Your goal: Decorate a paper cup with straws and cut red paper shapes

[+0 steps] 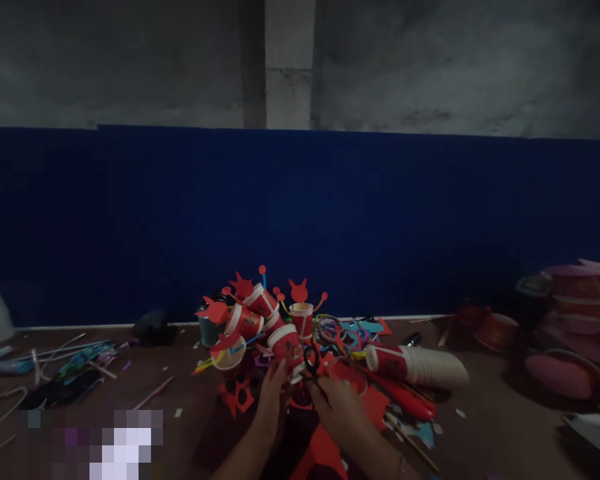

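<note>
Low in the middle, my left hand (274,390) has its fingers bent together against the lower side of a tilted red paper cup (285,343). What it grips is hidden. To its right, my right hand (339,403) is closed at a pair of scissors (311,359), whose dark handle loops stick up past the fingers. A small white piece (298,373) shows between both hands. Just beyond lie red cup figures with paper heads and stick arms; one figure (301,317) stands upright. Red paper scraps (237,397) spread under and around the hands.
A nested stack of paper cups (420,367) lies on its side at right, above a red shiny pouch (405,398). Pink and red items (577,320) pile up far right. Straws and wires (70,357) litter the left. A blue panel (300,220) rises behind the table.
</note>
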Demonstrator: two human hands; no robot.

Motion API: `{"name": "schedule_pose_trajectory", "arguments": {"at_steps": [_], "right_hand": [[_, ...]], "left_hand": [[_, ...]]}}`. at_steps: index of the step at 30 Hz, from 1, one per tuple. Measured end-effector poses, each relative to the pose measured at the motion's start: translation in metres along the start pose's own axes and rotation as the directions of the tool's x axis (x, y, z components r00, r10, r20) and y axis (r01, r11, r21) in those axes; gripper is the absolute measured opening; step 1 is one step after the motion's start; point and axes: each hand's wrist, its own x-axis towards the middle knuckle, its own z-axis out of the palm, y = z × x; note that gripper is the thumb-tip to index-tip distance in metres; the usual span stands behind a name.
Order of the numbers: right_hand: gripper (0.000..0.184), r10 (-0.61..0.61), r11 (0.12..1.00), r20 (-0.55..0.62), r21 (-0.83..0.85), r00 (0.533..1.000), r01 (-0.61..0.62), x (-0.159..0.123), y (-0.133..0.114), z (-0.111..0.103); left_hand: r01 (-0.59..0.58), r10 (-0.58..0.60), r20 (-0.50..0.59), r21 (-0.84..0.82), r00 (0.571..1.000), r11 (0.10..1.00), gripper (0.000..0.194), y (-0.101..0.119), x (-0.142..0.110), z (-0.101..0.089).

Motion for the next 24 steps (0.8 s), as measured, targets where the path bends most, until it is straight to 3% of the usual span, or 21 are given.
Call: {"name": "schedule_pose_trajectory", "arguments": {"at_steps": [3, 5, 7, 9, 12, 14, 15, 17, 19, 24], "right_hand": [[0.039, 0.128, 0.885, 0.255, 0.406, 0.958, -0.227, 0.007, 0.004, 0.003], [0.042, 0.096, 0.757, 0.415, 0.560, 0.905, -0.337, 0.010, 0.006, 0.003], [0.044, 0.032, 0.677, 0.472, 0.638, 0.881, -0.367, 0.011, 0.006, 0.004], [0.044, 0.032, 0.685, 0.458, 0.638, 0.888, -0.353, 0.011, 0.007, 0.005], [0.040, 0.100, 0.868, 0.309, 0.437, 0.946, -0.235, 0.008, 0.007, 0.003], [0.036, 0.044, 0.982, 0.130, 0.176, 0.991, -0.067, 0.005, 0.005, 0.000], [0.034, -0.006, 0.999, 0.061, 0.032, 0.998, 0.004, 0.003, 0.004, -0.002], [0.029, -0.076, 0.974, 0.003, -0.212, 0.997, 0.075, 0.000, 0.001, -0.005], [0.028, -0.078, 0.934, 0.004, -0.350, 0.997, 0.075, -0.002, -0.003, -0.006], [0.029, -0.083, 0.911, -0.023, -0.408, 0.996, 0.066, -0.005, -0.010, -0.008]], "left_hand": [[0.055, -0.051, 0.080, -0.043, 0.995, 0.998, 0.047, 0.003, -0.007, 0.002], [0.105, -0.098, 0.147, -0.042, 0.984, 0.994, 0.046, 0.006, -0.012, 0.004], [0.131, -0.121, 0.180, -0.040, 0.976, 0.991, 0.042, 0.009, -0.015, 0.005], [0.113, -0.104, 0.173, -0.045, 0.979, 0.993, 0.040, 0.009, -0.014, 0.005], [0.050, -0.045, 0.117, -0.040, 0.992, 0.998, 0.045, 0.006, -0.010, 0.005], [0.012, -0.010, 0.088, -0.023, 0.996, 1.000, 0.047, 0.004, -0.007, 0.005], [-0.007, 0.008, 0.079, -0.015, 0.997, 1.000, 0.047, 0.003, -0.006, 0.005], [-0.042, 0.042, 0.068, 0.001, 0.997, 0.999, 0.044, 0.001, -0.003, 0.005], [-0.070, 0.069, 0.056, 0.023, 0.996, 0.997, 0.038, 0.000, 0.000, 0.004], [-0.119, 0.118, 0.011, 0.088, 0.993, 0.989, 0.031, 0.004, 0.005, 0.000]]}}
